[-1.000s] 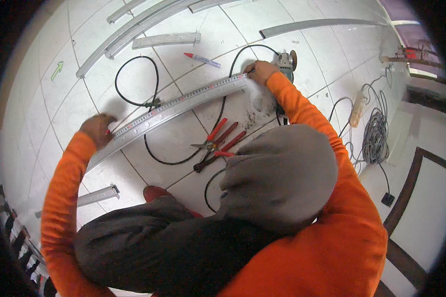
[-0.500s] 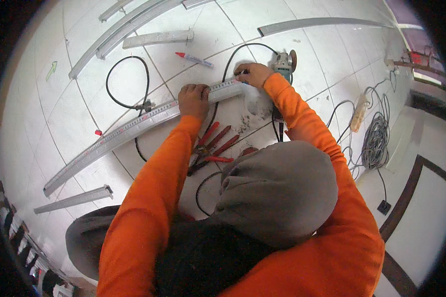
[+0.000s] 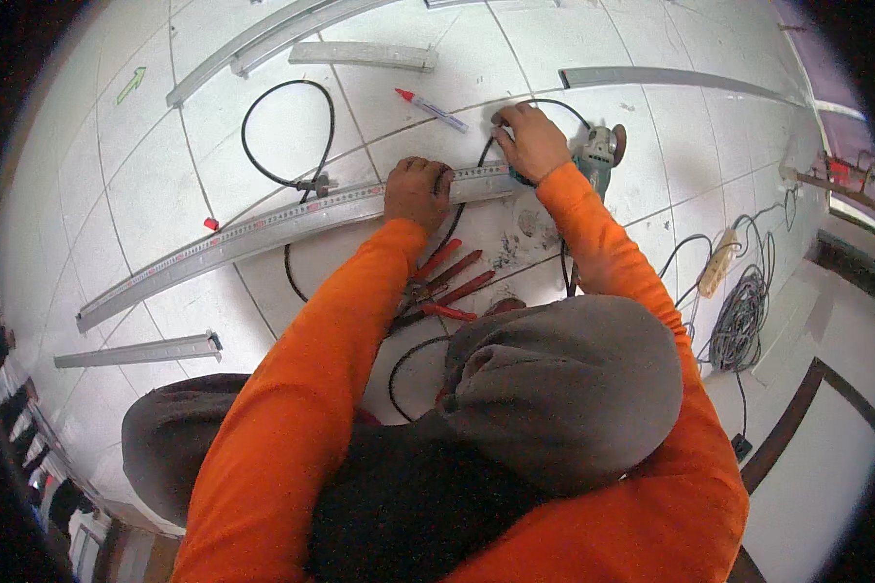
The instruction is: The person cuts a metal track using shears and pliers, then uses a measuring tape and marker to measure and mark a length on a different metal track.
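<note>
Floor (image 3: 165, 175) of pale tiles carries a long metal rail (image 3: 262, 233) running left to right. The left hand (image 3: 416, 191) presses flat on its right part, fingers spread; the right hand (image 3: 530, 143) grips the rail's end. This looks like steadying; next calls for firm hold. Angle grinder (image 3: 598, 155) lies just right.

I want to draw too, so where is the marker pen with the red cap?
In the head view, the marker lies on the white tiled floor, just beyond the long metal rail, up and to the left of the right hand.
</note>
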The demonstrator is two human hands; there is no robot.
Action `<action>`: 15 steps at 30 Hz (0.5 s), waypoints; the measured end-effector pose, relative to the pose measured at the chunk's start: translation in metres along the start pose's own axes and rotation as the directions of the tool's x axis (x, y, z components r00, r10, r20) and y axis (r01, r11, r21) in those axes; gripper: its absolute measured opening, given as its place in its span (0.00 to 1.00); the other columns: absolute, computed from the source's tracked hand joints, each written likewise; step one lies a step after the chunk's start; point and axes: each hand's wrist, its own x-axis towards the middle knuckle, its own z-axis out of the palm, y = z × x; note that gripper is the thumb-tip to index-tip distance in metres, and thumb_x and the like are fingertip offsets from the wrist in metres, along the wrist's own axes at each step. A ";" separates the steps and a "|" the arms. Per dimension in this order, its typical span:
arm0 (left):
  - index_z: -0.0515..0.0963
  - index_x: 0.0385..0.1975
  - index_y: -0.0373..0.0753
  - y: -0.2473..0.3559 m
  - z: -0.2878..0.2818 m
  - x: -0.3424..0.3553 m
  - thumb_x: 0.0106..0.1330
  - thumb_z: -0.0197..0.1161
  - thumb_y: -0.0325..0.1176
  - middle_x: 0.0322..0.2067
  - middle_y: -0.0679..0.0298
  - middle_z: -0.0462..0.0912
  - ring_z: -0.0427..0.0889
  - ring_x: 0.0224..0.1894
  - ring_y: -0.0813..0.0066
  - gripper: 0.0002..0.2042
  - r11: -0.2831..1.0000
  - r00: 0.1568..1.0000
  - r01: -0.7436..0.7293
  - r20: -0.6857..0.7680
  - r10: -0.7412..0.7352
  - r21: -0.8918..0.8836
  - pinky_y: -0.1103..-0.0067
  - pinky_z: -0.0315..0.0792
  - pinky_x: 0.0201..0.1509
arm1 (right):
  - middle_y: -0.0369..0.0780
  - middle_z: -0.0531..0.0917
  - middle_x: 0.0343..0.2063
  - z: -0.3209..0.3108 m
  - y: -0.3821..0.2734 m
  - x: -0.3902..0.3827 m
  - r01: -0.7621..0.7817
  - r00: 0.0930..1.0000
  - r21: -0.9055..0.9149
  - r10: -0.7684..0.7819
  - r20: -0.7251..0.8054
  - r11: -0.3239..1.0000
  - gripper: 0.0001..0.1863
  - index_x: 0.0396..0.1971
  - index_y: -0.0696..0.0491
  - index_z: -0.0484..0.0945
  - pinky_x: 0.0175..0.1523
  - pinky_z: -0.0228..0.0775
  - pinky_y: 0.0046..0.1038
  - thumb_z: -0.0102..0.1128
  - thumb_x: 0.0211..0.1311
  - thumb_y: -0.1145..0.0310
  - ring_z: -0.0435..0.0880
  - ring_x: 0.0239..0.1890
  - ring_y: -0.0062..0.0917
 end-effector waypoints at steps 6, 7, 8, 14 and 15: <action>0.84 0.33 0.41 0.002 0.005 0.001 0.62 0.63 0.36 0.36 0.58 0.84 0.78 0.47 0.55 0.07 0.998 0.998 -0.048 -0.053 0.046 -0.035 0.64 0.70 0.54 | 0.42 0.80 0.41 0.021 -0.043 0.054 0.015 0.988 -0.197 0.015 0.151 0.980 0.17 0.44 0.49 0.78 0.49 0.75 0.39 0.63 0.59 0.57 0.80 0.51 0.36; 0.84 0.33 0.41 0.000 0.004 0.000 0.62 0.63 0.36 0.36 0.58 0.84 0.78 0.47 0.55 0.07 0.998 0.998 -0.042 -0.056 0.040 -0.036 0.64 0.70 0.54 | 0.42 0.83 0.40 0.021 -0.045 0.056 0.019 0.991 -0.181 0.005 0.133 0.983 0.17 0.44 0.49 0.79 0.47 0.76 0.39 0.63 0.58 0.56 0.82 0.46 0.38; 0.84 0.34 0.42 0.000 0.004 0.000 0.62 0.62 0.36 0.36 0.57 0.83 0.78 0.47 0.54 0.08 0.998 0.997 -0.055 -0.058 0.053 -0.035 0.63 0.71 0.54 | 0.42 0.83 0.40 0.017 -0.042 0.055 0.021 0.991 -0.183 0.004 0.136 0.983 0.17 0.44 0.49 0.79 0.47 0.76 0.39 0.63 0.58 0.56 0.82 0.46 0.38; 0.84 0.36 0.43 0.000 0.003 -0.001 0.63 0.61 0.37 0.38 0.57 0.83 0.78 0.48 0.53 0.08 0.999 1.000 -0.010 0.012 0.010 0.039 0.62 0.71 0.54 | 0.40 0.84 0.27 -0.051 -0.013 0.001 -0.219 0.948 0.917 0.296 0.118 0.334 0.16 0.43 0.56 0.78 0.30 0.75 0.26 0.66 0.59 0.63 0.83 0.28 0.23; 0.84 0.36 0.44 -0.001 0.002 -0.003 0.64 0.60 0.37 0.38 0.57 0.83 0.77 0.48 0.53 0.08 1.000 1.000 -0.005 -0.029 0.005 0.028 0.63 0.71 0.54 | 0.40 0.83 0.29 -0.054 -0.008 -0.010 -0.213 0.917 0.953 0.379 0.120 0.214 0.15 0.42 0.55 0.77 0.30 0.75 0.27 0.64 0.61 0.61 0.83 0.29 0.25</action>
